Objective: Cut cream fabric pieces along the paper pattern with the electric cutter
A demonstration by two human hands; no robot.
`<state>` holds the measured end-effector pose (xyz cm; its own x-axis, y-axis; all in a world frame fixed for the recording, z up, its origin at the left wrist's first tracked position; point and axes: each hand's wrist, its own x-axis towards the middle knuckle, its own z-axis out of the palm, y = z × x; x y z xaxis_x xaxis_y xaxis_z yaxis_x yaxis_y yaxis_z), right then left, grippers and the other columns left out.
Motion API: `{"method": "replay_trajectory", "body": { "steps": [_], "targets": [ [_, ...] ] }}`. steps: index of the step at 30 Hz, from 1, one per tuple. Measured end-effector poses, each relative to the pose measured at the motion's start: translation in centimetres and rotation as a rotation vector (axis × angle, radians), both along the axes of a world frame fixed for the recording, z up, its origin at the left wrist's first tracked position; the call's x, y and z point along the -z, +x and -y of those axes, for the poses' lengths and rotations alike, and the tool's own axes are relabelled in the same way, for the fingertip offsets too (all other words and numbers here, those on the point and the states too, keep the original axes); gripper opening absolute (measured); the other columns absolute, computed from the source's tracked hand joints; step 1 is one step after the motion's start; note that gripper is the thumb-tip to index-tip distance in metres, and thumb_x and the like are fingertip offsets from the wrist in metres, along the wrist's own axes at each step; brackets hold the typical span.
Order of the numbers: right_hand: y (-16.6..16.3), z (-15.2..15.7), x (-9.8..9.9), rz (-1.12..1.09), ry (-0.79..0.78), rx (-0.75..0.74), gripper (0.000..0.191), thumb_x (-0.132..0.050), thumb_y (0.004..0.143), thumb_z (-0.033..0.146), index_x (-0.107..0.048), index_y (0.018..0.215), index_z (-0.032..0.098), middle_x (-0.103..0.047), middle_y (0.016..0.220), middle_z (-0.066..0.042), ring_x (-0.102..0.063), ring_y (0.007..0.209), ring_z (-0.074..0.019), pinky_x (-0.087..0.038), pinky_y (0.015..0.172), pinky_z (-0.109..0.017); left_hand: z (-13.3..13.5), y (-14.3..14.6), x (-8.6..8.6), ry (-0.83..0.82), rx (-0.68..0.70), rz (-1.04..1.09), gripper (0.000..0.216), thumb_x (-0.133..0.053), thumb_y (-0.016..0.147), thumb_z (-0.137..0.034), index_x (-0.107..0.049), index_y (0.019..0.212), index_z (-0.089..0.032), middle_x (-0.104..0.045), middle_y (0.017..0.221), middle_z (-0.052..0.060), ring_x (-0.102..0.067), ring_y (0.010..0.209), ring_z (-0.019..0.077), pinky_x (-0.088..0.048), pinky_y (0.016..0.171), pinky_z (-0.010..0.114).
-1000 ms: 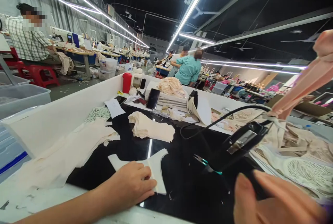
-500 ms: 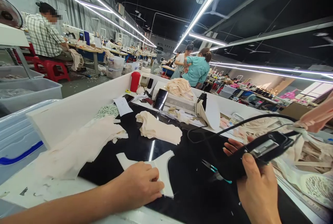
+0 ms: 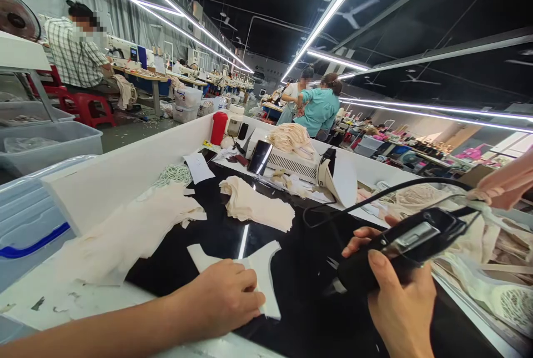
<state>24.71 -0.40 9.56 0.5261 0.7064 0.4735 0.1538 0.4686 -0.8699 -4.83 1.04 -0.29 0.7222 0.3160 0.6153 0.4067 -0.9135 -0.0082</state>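
Observation:
My left hand (image 3: 227, 299) lies over a white cut fabric piece (image 3: 270, 275) with curved edges, its fingers curled down and gripping it against the black table top (image 3: 308, 302). In my right hand (image 3: 395, 297) is a black corded handheld electric cutter (image 3: 410, 244), tilted so that its pale, blurred tip points down and left. That tip is a short way right of the white piece, apart from it. Behind the tool, small snips (image 3: 332, 262) show only their points; their handles are hidden. A stack of cream fabric pieces (image 3: 258, 205) lies further back.
Layered pale fabric (image 3: 125, 236) covers the table's left side. A phone (image 3: 260, 157) leans on a white vented box (image 3: 291, 164) near the back wall. The tool's black cable (image 3: 400, 181) arches on the right, above piled scraps (image 3: 503, 236). Co-workers are beyond.
My right hand has moved the cutter left and slightly down, closer to the white piece, and it now covers the snips' handles. My left hand stays on the fabric.

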Motion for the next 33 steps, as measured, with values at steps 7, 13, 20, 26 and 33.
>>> {"method": "replay_trajectory", "body": {
  "steps": [7,13,20,26,33],
  "targets": [
    [-1.5,-0.1,0.1,-0.079,0.06,-0.014,0.069,-0.104,0.077,0.05,-0.071,0.132,0.026,-0.075,0.093,0.0,-0.069,0.074,-0.0194,-0.062,0.066,-0.033,0.0,-0.1,-0.1,-0.02,-0.001,-0.034,0.021,-0.079,0.108,-0.025,-0.059,0.102,-0.023,-0.066,0.092,-0.002,-0.057,0.072,0.0169,-0.04,0.066,0.034],
    [-2.4,0.0,0.0,-0.093,0.075,-0.019,0.069,-0.106,0.073,0.051,-0.072,0.127,0.025,-0.074,0.091,0.0,-0.069,0.072,-0.019,-0.062,0.064,-0.033,0.1,-0.1,-0.2,-0.035,-0.012,-0.062,0.019,-0.076,0.11,-0.025,-0.059,0.102,-0.023,-0.068,0.094,-0.001,-0.057,0.073,0.0164,-0.042,0.066,0.034],
    [-2.9,0.0,0.3,-0.116,0.087,-0.031,0.062,-0.104,0.078,0.049,-0.07,0.124,0.025,-0.073,0.088,0.0,-0.069,0.073,-0.0197,-0.063,0.063,-0.033,0.0,0.1,0.0,-0.031,-0.009,-0.053,0.019,-0.076,0.109,-0.022,-0.059,0.099,-0.023,-0.065,0.091,-0.001,-0.055,0.072,0.0163,-0.041,0.064,0.034],
    [-2.8,0.1,0.5,-0.12,0.076,-0.038,0.063,-0.104,0.077,0.051,-0.069,0.123,0.025,-0.071,0.086,0.001,-0.068,0.071,-0.0194,-0.063,0.063,-0.033,0.0,0.0,-0.1,-0.045,-0.006,-0.082,0.018,-0.075,0.11,-0.022,-0.06,0.1,-0.022,-0.066,0.092,0.0,-0.056,0.071,0.0159,-0.041,0.065,0.033],
    [-2.9,0.3,0.4,-0.12,0.073,-0.068,0.062,-0.104,0.079,0.053,-0.068,0.121,0.025,-0.07,0.084,0.0,-0.068,0.067,-0.0203,-0.065,0.058,-0.036,0.1,-0.1,-0.2,-0.046,-0.003,-0.075,0.017,-0.076,0.109,-0.02,-0.061,0.1,-0.022,-0.066,0.093,0.0,-0.054,0.071,0.0159,-0.039,0.066,0.032]
  ]
}}
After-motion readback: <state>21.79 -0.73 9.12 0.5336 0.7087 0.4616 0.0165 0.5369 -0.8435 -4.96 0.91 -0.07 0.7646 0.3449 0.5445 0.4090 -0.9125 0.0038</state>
